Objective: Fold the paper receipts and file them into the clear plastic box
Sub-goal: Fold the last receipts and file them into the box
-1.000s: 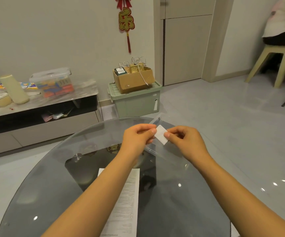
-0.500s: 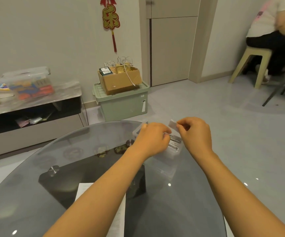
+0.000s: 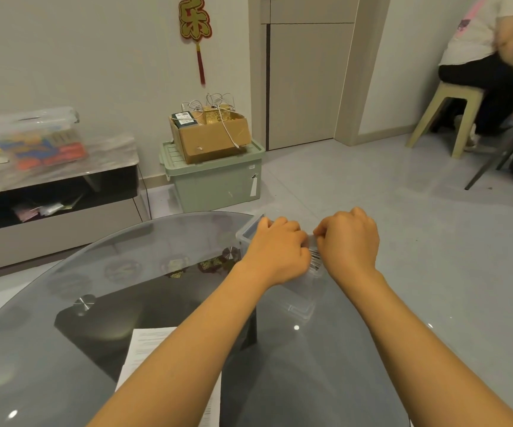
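Over the clear plastic box (image 3: 250,233) on the glass surface (image 3: 64,303), left hand (image 3: 275,251) and right hand (image 3: 346,241) curl together, fingers apparently pinching a hidden folded receipt. They should lower it edge-first. An unfolded receipt (image 3: 153,349) waits nearer.

The room was evenly, warmly lit from overhead, with soft shadows. Small white glints dotted the glass table (image 3: 64,349) at seven and five o'clock. Wide-angle distortion bent the edges; the bin (image 3: 33,134) at nine o'clock and the seated person (image 3: 480,41) at two o'clock were blurred.
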The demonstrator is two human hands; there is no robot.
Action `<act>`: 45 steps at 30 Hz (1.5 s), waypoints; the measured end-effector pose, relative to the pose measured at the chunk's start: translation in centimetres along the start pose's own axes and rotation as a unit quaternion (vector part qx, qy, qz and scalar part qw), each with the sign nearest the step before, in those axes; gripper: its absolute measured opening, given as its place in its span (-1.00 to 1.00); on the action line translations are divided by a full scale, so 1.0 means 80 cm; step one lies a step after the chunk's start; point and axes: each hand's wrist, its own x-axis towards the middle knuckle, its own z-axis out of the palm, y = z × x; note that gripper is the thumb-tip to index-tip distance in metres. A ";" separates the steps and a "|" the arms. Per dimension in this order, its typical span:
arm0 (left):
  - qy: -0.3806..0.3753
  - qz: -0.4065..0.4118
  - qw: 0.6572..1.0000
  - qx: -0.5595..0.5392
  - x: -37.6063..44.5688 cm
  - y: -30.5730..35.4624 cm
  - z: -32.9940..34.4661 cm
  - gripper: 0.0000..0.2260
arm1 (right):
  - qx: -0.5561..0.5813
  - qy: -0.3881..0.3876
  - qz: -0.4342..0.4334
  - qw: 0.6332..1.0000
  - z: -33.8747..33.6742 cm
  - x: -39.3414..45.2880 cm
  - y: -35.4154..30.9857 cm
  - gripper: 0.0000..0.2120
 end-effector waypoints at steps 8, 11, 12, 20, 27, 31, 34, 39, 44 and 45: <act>0.013 0.004 0.999 -0.051 -0.005 0.001 -0.002 -0.45 | -0.094 -0.105 0.003 0.990 -0.011 0.008 -0.004 -0.79; -0.001 0.012 1.000 -0.023 -0.005 0.003 -0.004 -0.42 | 0.060 -0.117 0.049 0.990 -0.013 0.007 0.007 -0.80; -0.005 0.011 1.000 -0.017 -0.004 0.004 -0.005 -0.41 | 0.108 -0.102 0.063 0.987 -0.013 0.006 0.012 -0.81; 0.027 0.002 0.999 -0.045 -0.016 0.004 -0.011 -0.44 | 0.225 -0.061 0.056 0.971 -0.012 -0.010 0.024 -0.82; 0.084 -0.023 0.994 -0.065 -0.083 0.000 -0.042 -0.50 | 0.229 -0.046 -0.065 0.970 -0.022 -0.043 -0.003 -0.84; 0.058 -0.080 0.993 -0.059 -0.156 0.001 -0.060 -0.61 | 0.243 -0.081 -0.151 0.955 -0.034 -0.082 -0.030 -0.83; -0.027 -0.132 0.990 -0.047 -0.208 0.000 -0.064 -0.64 | 0.258 -0.104 -0.203 0.939 -0.038 -0.108 -0.046 -0.84; -0.165 -0.231 0.958 -0.033 -0.303 -0.002 -0.062 -0.64 | 0.219 -0.207 -0.286 0.910 -0.033 -0.157 -0.068 -0.80; -0.212 -0.248 0.940 -0.101 -0.340 -0.019 -0.039 -0.56 | 0.188 -0.288 -0.341 0.875 -0.023 -0.179 -0.077 -0.76; -0.210 -0.242 0.941 -0.110 -0.340 -0.022 -0.035 -0.53 | 0.180 -0.302 -0.348 0.869 -0.023 -0.179 -0.078 -0.75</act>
